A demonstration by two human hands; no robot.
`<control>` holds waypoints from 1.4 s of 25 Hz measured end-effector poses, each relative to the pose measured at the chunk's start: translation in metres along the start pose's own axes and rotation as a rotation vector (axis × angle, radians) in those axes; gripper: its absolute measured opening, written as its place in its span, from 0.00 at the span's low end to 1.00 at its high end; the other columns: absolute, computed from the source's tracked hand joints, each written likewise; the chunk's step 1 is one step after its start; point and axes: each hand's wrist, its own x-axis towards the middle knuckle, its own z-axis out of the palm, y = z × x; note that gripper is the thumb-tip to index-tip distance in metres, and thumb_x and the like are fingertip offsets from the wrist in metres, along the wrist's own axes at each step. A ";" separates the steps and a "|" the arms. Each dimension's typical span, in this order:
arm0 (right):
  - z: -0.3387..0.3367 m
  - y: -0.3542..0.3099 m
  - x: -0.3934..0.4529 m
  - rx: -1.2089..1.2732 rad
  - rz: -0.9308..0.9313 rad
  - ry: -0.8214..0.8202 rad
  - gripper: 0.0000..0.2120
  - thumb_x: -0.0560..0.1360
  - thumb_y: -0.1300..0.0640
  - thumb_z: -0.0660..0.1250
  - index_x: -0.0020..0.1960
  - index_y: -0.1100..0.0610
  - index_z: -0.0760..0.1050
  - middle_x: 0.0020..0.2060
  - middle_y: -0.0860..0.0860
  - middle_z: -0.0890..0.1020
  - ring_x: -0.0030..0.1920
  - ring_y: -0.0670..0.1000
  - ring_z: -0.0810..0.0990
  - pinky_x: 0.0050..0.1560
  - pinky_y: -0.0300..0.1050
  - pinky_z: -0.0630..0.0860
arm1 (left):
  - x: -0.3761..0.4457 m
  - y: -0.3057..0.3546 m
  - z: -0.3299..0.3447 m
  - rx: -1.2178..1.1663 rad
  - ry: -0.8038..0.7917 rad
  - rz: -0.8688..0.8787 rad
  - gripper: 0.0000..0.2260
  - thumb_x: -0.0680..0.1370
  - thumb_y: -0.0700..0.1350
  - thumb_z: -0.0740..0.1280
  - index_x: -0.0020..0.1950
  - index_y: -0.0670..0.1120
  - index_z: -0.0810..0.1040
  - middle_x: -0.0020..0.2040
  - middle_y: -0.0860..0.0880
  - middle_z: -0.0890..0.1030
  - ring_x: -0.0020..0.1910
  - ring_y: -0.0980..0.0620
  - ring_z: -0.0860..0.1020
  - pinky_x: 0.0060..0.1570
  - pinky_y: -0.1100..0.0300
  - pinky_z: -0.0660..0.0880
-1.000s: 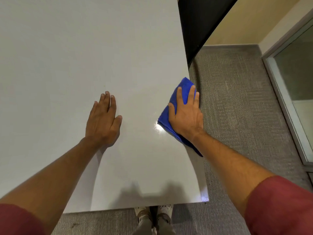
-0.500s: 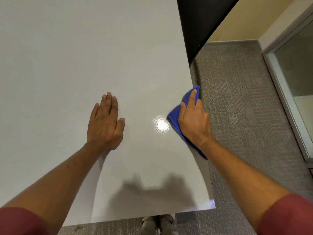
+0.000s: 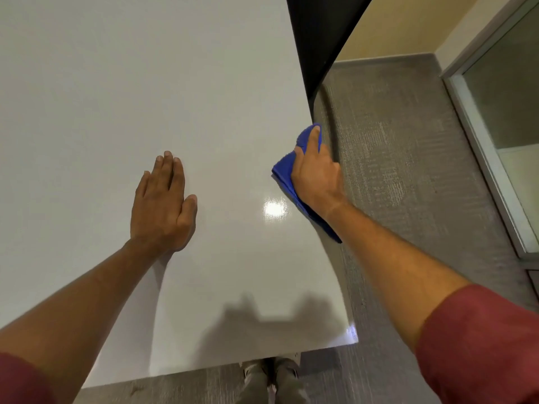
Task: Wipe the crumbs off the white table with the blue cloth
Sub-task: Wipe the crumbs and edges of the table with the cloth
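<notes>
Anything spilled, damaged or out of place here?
Nothing stands out. The left hand rests flat on the white table; the right hand holds the blue cloth at the table's right edge. No crumbs are visible.

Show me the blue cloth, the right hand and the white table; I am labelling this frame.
blue cloth [image 3: 283, 170], head view, on the folded edge left of the hand.
right hand [image 3: 316, 176], head view, on its back.
white table [image 3: 131, 83], head view, on bare top.
</notes>
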 end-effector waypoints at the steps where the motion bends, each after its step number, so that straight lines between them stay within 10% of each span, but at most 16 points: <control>1: 0.000 0.008 -0.019 0.014 -0.001 0.001 0.29 0.84 0.49 0.52 0.80 0.59 0.48 0.62 0.62 0.75 0.48 0.64 0.80 0.39 0.50 0.69 | -0.001 0.002 -0.001 -0.005 0.001 0.000 0.32 0.77 0.51 0.50 0.80 0.39 0.52 0.81 0.41 0.51 0.80 0.46 0.48 0.77 0.49 0.47; 11: -0.010 0.002 0.042 0.248 -0.008 -0.118 0.27 0.84 0.53 0.52 0.79 0.62 0.50 0.60 0.63 0.77 0.59 0.63 0.77 0.57 0.56 0.72 | -0.001 0.002 0.001 -0.018 0.020 -0.008 0.32 0.77 0.50 0.51 0.80 0.40 0.51 0.81 0.42 0.51 0.80 0.46 0.48 0.77 0.50 0.46; 18: -0.004 0.022 -0.038 0.167 -0.156 -0.123 0.31 0.83 0.48 0.54 0.80 0.58 0.47 0.79 0.61 0.53 0.72 0.62 0.67 0.64 0.52 0.71 | -0.002 0.004 -0.001 -0.008 0.008 -0.012 0.32 0.78 0.51 0.50 0.80 0.40 0.50 0.81 0.42 0.50 0.80 0.47 0.47 0.78 0.49 0.46; 26: -0.006 0.006 -0.008 0.096 -0.194 -0.171 0.33 0.83 0.44 0.48 0.80 0.62 0.44 0.79 0.62 0.42 0.79 0.61 0.40 0.77 0.55 0.46 | -0.001 -0.001 0.004 -0.002 0.016 -0.005 0.31 0.78 0.51 0.49 0.80 0.41 0.51 0.81 0.43 0.50 0.80 0.48 0.47 0.77 0.50 0.46; 35: -0.005 0.002 0.005 0.196 -0.089 -0.138 0.29 0.83 0.58 0.53 0.79 0.67 0.46 0.79 0.63 0.46 0.79 0.60 0.48 0.77 0.47 0.53 | 0.000 -0.003 0.007 0.017 0.028 0.002 0.32 0.77 0.52 0.47 0.79 0.40 0.53 0.81 0.41 0.53 0.80 0.46 0.50 0.77 0.49 0.49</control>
